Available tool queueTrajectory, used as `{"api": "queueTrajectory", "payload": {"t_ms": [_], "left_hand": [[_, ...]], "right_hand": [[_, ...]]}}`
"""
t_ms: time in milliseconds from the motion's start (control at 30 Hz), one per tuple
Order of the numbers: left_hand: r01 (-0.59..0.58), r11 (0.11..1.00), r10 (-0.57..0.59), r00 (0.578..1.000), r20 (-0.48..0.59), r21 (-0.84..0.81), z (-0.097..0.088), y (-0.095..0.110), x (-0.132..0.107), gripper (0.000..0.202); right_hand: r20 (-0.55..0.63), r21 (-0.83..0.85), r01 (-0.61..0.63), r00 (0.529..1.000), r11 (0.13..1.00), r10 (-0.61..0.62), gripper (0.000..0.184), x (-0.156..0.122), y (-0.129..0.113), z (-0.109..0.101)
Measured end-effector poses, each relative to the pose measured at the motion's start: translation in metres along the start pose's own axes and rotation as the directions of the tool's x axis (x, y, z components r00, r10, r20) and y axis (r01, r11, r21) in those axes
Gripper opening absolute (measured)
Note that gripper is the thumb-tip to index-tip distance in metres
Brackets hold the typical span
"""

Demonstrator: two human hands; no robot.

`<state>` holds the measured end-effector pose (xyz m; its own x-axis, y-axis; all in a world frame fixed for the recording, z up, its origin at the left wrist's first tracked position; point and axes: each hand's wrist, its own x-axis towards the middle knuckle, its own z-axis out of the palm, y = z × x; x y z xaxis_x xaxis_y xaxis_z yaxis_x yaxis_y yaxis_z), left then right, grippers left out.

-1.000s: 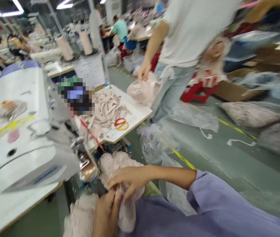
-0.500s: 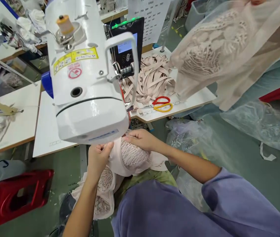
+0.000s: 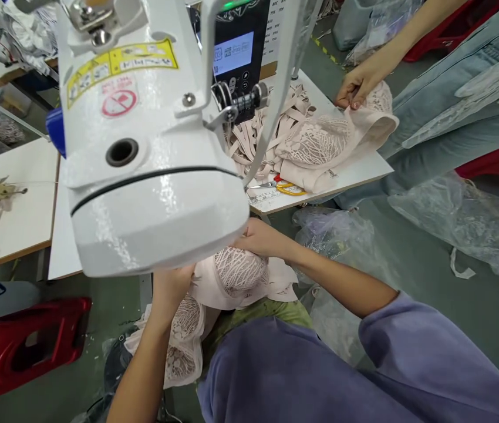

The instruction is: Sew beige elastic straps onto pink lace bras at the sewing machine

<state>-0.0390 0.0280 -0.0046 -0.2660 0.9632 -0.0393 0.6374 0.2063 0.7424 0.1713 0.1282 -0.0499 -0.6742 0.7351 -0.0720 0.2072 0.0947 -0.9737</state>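
A pale pink lace bra (image 3: pixel 241 273) spreads over my lap, its upper edge running under the head of a white sewing machine (image 3: pixel 157 229). My left hand (image 3: pixel 172 288) grips the bra's left side, its fingertips covered by the machine head. At the cup's upper right, my right hand (image 3: pixel 263 237) is closed on the fabric, and its fingertips are hidden too. The needle area is out of sight behind the machine head. More lace cups (image 3: pixel 183 358) hang down beside my left forearm.
A co-worker's hand (image 3: pixel 364 82) holds another lace bra (image 3: pixel 320 141) on the right table, over a heap of beige straps (image 3: pixel 249 138) and partly over scissors (image 3: pixel 291 188). A control screen (image 3: pixel 234 53) stands behind the machine. Plastic bags (image 3: pixel 341 247) lie on the floor; a red stool (image 3: pixel 29 346) stands left.
My view has moved closer to the machine, whose head now covers my fingertips. The co-worker's bra has come down from the air onto the straps and scissors.
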Motion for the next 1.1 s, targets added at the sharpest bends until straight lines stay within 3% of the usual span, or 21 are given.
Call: {"api": "queueTrajectory", "payload": {"t_ms": [200,300,400,533,700,767,967,1100], "left_hand": [[0.004,0.999,-0.005,1.000,0.030,0.040,-0.005,0.002,0.001,0.036],[-0.019,0.999,0.019,1.000,0.006,0.036,-0.010,-0.003,0.002,0.030],[0.012,0.999,-0.012,1.000,0.014,0.049,-0.012,-0.011,0.003,0.035],[0.112,0.992,-0.114,0.993,0.026,0.065,-0.012,-0.024,0.001,0.037],[0.099,0.985,-0.100,0.995,-0.003,-0.141,-0.008,-0.031,-0.007,0.034],[0.117,0.978,-0.117,0.993,0.009,-0.172,-0.007,-0.029,-0.012,0.036],[0.150,0.962,-0.152,0.988,0.011,-0.227,0.001,-0.023,-0.020,0.036],[0.106,0.959,-0.089,0.993,0.079,-0.263,0.005,-0.021,-0.022,0.038]], "right_hand": [[0.071,0.113,-0.061,0.996,0.992,0.053,0.064,-0.008,0.032,0.009],[0.226,0.217,-0.063,0.974,0.974,0.013,0.084,-0.018,0.062,0.021],[0.411,0.217,-0.094,0.912,0.972,-0.004,0.090,-0.028,0.089,0.030],[0.332,0.143,-0.191,0.934,0.971,0.134,0.083,-0.044,0.106,0.026],[0.368,0.451,-0.343,0.913,0.824,0.179,0.068,-0.064,0.103,0.011],[0.355,0.501,-0.357,0.916,0.788,0.189,0.061,-0.071,0.098,0.005],[0.313,0.510,-0.338,0.929,0.791,0.196,0.056,-0.081,0.084,-0.004],[0.270,0.498,-0.264,0.952,0.826,0.141,0.051,-0.080,0.075,-0.005]]}}
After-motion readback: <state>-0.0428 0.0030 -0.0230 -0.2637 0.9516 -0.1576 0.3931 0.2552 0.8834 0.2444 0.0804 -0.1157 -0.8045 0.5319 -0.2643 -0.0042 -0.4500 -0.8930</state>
